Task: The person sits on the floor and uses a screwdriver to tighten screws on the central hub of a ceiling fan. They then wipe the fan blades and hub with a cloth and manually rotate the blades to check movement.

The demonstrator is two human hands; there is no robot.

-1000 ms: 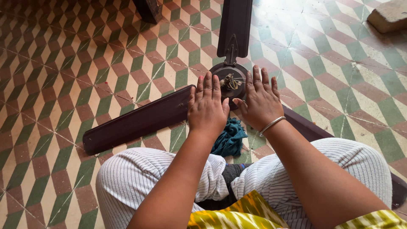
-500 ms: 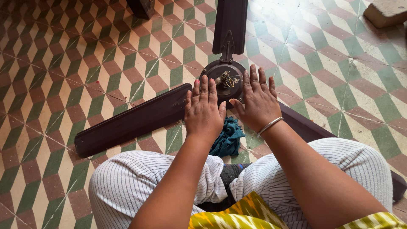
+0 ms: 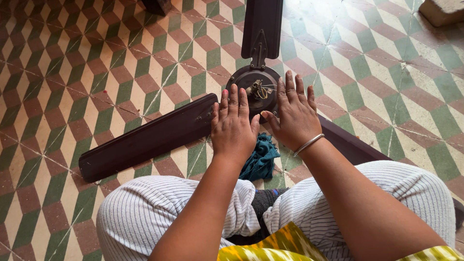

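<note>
A dark brown ceiling fan lies on the tiled floor, its round hub (image 3: 253,77) between three blades. My left hand (image 3: 234,126) rests flat, fingers together, on the inner end of the left blade (image 3: 145,140) beside the hub. My right hand (image 3: 292,113) lies flat on the hub's right edge, with a silver bangle on the wrist. A crumpled teal cloth (image 3: 261,159) sits on the floor just below both hands. Neither hand grips anything.
A second blade (image 3: 262,24) points away to the top; a third runs right behind my right forearm. My knees in striped white trousers (image 3: 159,212) fill the bottom. A stone block (image 3: 442,10) sits top right. The floor has green, maroon and cream tiles.
The view has shifted slightly so the fan sits a little lower and more central. Both hands stay flat in the same places on the fan.
</note>
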